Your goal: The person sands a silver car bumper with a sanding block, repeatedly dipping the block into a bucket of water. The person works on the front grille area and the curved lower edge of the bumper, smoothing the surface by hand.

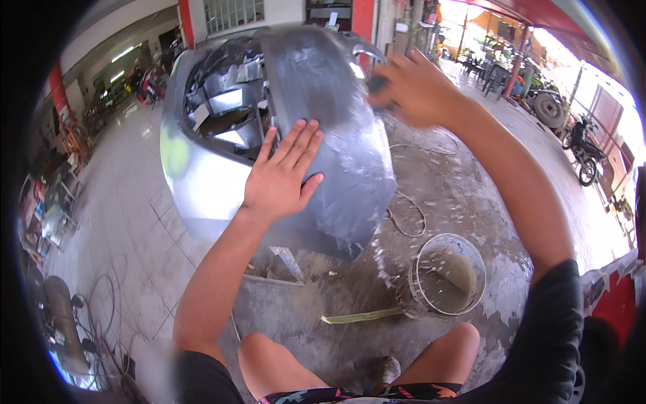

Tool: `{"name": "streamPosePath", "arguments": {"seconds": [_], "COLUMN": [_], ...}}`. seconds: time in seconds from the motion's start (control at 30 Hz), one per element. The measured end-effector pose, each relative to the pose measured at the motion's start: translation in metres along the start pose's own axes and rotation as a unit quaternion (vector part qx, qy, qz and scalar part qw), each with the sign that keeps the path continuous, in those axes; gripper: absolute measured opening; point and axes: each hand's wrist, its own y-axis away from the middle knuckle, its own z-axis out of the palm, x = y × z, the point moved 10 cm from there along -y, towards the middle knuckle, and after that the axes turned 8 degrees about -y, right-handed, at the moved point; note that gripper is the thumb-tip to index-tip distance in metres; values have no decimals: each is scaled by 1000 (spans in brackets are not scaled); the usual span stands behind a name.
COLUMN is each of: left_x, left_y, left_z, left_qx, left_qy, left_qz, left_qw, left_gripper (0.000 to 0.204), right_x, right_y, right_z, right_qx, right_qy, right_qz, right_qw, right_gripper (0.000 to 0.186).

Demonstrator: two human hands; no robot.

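A grey car bumper point(336, 178) stands in front of me, wet and streaked with milky water on its right side. My left hand point(286, 168) lies flat on its upper face, fingers stretched out beside the large opening. Off the bumper's far right edge is my right hand point(417, 91), smeared by motion, with its fingers bent around a small dark pad point(378, 84). Drops of water fall through the air below that hand. Blur hides the exact kind of the pad.
A bucket of cloudy water point(447, 276) stands on the wet floor at the right, with a pale green strip point(360, 316) beside it. A thin hose point(410, 215) loops near the bumper. Cables point(108, 316) lie at left; a motorcycle point(584, 149) stands far right.
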Motion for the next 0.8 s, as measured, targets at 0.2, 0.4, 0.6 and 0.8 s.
{"name": "streamPosePath", "arguments": {"seconds": [0.2,0.4,0.6,0.8], "left_x": [-33,-73,56,20], "left_y": [-86,-136,-41,108], "left_z": [7,36,34,37], "left_qx": [-17,-90,-67,-13], "left_qy": [-11,-20,-70,-64], "left_qz": [-102,-226,-61,-75], "left_qw": [995,970,993,995], "left_gripper": [80,77,80,79], "right_x": [16,3,-44,-126], "right_y": [-23,51,72,73], "right_z": [-9,109,104,122], "right_qx": [182,308,404,389], "right_qy": [-155,-452,-276,-247], "right_qz": [290,390,282,124], "right_qw": [927,740,825,879], "right_gripper": [49,55,57,57]}}
